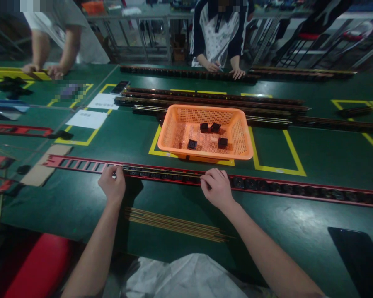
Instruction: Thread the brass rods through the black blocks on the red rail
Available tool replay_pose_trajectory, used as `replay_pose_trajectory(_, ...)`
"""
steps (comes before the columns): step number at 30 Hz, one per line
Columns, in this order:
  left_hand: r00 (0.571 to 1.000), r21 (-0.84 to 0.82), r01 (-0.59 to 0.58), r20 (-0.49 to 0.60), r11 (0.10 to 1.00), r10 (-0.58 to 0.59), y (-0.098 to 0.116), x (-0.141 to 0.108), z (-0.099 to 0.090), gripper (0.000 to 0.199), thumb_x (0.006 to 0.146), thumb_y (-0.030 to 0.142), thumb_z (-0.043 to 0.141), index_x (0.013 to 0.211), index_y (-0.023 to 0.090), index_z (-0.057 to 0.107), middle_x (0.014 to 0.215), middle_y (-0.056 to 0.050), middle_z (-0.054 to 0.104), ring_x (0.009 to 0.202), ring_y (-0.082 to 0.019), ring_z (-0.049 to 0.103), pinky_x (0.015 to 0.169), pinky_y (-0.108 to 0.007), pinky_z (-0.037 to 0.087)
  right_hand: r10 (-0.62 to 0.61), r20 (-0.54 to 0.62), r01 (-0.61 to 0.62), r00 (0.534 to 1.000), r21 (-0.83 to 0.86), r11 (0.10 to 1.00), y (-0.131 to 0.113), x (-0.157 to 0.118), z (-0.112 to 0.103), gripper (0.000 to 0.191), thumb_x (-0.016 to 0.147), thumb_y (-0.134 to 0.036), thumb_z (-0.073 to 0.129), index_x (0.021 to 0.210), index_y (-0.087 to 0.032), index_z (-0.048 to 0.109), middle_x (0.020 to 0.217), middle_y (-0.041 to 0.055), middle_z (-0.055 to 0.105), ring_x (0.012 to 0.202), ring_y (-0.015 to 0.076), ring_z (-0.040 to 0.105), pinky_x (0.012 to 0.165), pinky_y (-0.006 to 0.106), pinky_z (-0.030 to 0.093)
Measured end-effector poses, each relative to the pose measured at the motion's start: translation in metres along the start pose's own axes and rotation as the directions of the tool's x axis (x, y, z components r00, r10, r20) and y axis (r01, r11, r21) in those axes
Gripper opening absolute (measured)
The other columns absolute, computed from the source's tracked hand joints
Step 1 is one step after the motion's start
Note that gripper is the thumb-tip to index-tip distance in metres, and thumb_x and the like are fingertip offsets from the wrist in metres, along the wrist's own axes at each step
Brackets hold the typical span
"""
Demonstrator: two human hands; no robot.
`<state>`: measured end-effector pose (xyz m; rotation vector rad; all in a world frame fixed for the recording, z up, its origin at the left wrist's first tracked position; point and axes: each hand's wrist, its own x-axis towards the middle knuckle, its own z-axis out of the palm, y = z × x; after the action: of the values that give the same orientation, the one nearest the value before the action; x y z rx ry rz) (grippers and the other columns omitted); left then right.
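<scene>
A long red frame lies across the green table, with black square pieces in its middle and right part and bare slots at its left. Thin brass-coloured rods run along the frame between my hands. My left hand pinches the rods' left end over the frame. Fingers closed together, my right hand holds the rods near their right end. Several loose brass rods lie on the table in front of me.
Behind the frame sits an orange basket with several black pieces. Farther back are stacked long assemblies and white papers. A dark phone-like slab lies at right. Two people work across the table. A red stool stands at lower left.
</scene>
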<state>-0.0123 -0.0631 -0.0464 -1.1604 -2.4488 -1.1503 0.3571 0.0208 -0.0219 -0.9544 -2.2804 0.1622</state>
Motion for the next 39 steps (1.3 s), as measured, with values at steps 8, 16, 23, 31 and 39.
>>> replay_pose_trajectory(8, 0.998, -0.061, 0.060, -0.030, 0.996, -0.062, -0.006, -0.002, 0.001, 0.020, 0.080, 0.024, 0.047, 0.081, 0.020, 0.067, 0.082, -0.004, 0.071, 0.085, -0.022, 0.068, 0.084, -0.035, 0.050, 0.023, -0.012, -0.023, 1.000, 0.021, 1.000, 0.000, -0.001, 0.000, 0.013, 0.092, -0.017, 0.056, 0.087, -0.019, 0.068, 0.086, 0.0059, 0.066, 0.082, 0.0184, 0.058, 0.074, 0.035, 0.037)
replay_pose_trajectory(16, 1.000, -0.059, 0.013, -0.026, 0.998, -0.014, -0.006, -0.002, 0.000, 0.019, 0.074, 0.019, 0.048, 0.079, 0.020, 0.066, 0.083, -0.005, 0.072, 0.083, -0.022, 0.068, 0.085, -0.037, 0.053, 0.025, 0.001, -0.025, 1.000, 0.009, 1.000, 0.001, -0.002, 0.001, 0.015, 0.092, -0.017, 0.056, 0.087, -0.018, 0.070, 0.085, 0.0059, 0.066, 0.081, 0.0187, 0.058, 0.073, 0.036, 0.038)
replay_pose_trajectory(23, 0.999, -0.105, -0.004, -0.036, 0.994, 0.000, -0.002, -0.003, -0.002, 0.023, 0.075, 0.017, 0.045, 0.079, 0.019, 0.067, 0.088, -0.006, 0.073, 0.090, -0.022, 0.070, 0.091, -0.037, 0.053, 0.012, 0.012, -0.012, 1.000, -0.006, 1.000, 0.001, -0.001, 0.002, 0.016, 0.093, -0.018, 0.055, 0.085, -0.019, 0.069, 0.084, 0.0053, 0.064, 0.080, 0.0181, 0.056, 0.073, 0.036, 0.036)
replay_pose_trajectory(31, 1.000, -0.056, -0.007, -0.017, 0.998, 0.006, -0.002, -0.002, -0.002, 0.023, 0.076, 0.018, 0.044, 0.080, 0.020, 0.068, 0.086, -0.006, 0.073, 0.090, -0.023, 0.070, 0.088, -0.037, 0.053, 0.008, 0.035, -0.007, 0.999, -0.028, 1.000, 0.001, -0.002, 0.001, 0.015, 0.092, -0.017, 0.055, 0.085, -0.019, 0.068, 0.084, 0.0056, 0.065, 0.081, 0.0186, 0.055, 0.074, 0.036, 0.035)
replay_pose_trajectory(39, 0.999, -0.058, -0.012, -0.033, 0.998, 0.011, -0.003, -0.002, -0.001, 0.026, 0.077, 0.019, 0.044, 0.083, 0.020, 0.069, 0.087, -0.006, 0.073, 0.091, -0.023, 0.070, 0.089, -0.037, 0.053, 0.017, 0.005, -0.016, 1.000, -0.034, 0.999, 0.001, -0.002, 0.002, 0.015, 0.093, -0.017, 0.054, 0.085, -0.019, 0.067, 0.085, 0.0057, 0.065, 0.082, 0.0187, 0.056, 0.075, 0.036, 0.036)
